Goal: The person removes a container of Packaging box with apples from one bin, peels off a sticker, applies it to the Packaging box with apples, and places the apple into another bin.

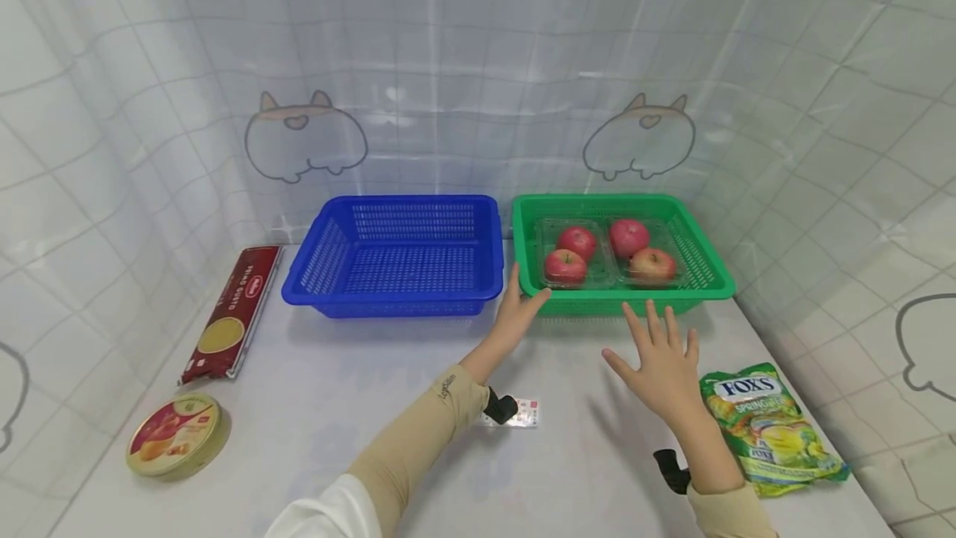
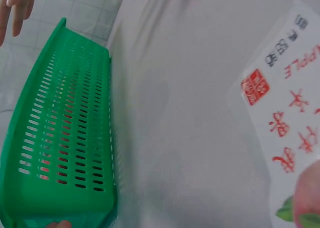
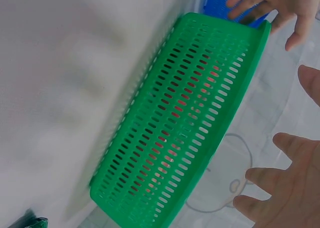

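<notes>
- Green plastic basket [image 1: 582, 299] = ahead of me, R of centre, on the tbl [image 1: 336, 405]; long axis runs side to side across my front.
- 4 apples [image 1: 565, 268] in it, 2 per clear plastic pack [image 1: 600, 276], packs side by side.
- My L hand [image 1: 515, 320]: fingers straight, thumb spread off them, nothing pinched; it's at the basket's near L corner, by the gap to the blue basket [image 1: 396, 299]. Can't tell if it's actually touching the rim.
- My R hand [image 1: 665, 372]: fingers wide apart, holding nada, just short of the front rim, R half; looks apart from it.
- So L is nearer; basket lies straight fwd of R, fwd & to the R of L.
- APPLE card [image 1: 526, 413] flat on tbl, beside L wrist.
- Fox's Spring Tea bag [image 1: 773, 430] to the R of my R hand.
</notes>
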Demonstrator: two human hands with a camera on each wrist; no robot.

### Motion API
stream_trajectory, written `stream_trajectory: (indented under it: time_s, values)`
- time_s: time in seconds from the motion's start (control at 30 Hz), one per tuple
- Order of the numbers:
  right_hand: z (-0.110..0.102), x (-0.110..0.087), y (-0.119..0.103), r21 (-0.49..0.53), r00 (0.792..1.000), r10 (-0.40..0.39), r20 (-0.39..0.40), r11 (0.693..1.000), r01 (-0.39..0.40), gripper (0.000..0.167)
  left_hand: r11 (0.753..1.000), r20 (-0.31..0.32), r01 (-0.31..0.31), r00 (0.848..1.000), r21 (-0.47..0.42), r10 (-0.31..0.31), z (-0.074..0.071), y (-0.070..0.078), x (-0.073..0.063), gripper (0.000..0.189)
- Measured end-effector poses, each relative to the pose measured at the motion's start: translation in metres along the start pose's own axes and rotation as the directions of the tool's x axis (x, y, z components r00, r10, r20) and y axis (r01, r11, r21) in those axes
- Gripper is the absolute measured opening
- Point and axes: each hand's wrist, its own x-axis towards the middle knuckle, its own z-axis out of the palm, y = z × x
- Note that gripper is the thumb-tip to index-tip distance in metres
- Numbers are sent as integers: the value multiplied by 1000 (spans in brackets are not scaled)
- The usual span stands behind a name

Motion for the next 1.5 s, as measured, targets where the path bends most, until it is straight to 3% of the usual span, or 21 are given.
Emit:
stream_trajectory:
  time_s: [0.27, 0.4, 0.5, 0.6, 0.77, 0.9, 1.07, 1.17, 1.3, 1.5]
  values:
    - [0, 2, 1, 18, 1000, -2, -9, 1000, 3, 77, 1000, -51, 23, 998, 11, -23, 5, -2, 6, 78]
    - [0, 5, 5, 115, 1000, 27, 10, 993, -28, 75, 1000, -74, 0, 997, 26, 2, 7, -6, 9, 73]
    - [-2, 9, 10, 228, 997, 66, 43, 971, -74, 72, 999, -79, -15, 997, 33, 17, 9, -9, 11, 71]
    - [-6, 13, 13, 357, 989, 118, 91, 923, -143, 70, 1000, -80, -17, 997, 26, 19, 10, -9, 11, 71]
    - [-14, 19, 16, 517, 968, 208, 144, 818, -252, 68, 1000, -80, -17, 997, 7, 18, 9, -10, 11, 72]
    - [-18, 26, 18, 625, 971, 211, 116, 744, -236, 65, 999, -73, -16, 997, -31, 14, 8, -11, 10, 71]
    - [-20, 38, 22, 782, 975, 205, 86, 593, -193, 63, 998, -67, -12, 998, -67, 8, 7, -13, 11, 71]
    - [-19, 48, 27, 826, 973, 214, 80, 533, -185, 63, 998, -73, -9, 997, -69, 4, 7, -14, 12, 71]
    - [-19, 58, 33, 833, 970, 232, 67, 522, -183, 61, 998, -73, -4, 997, -68, -1, 7, -15, 12, 71]
    - [-20, 72, 40, 827, 966, 255, 34, 536, -171, 60, 997, -73, -6, 997, -78, 0, 7, -17, 12, 72]
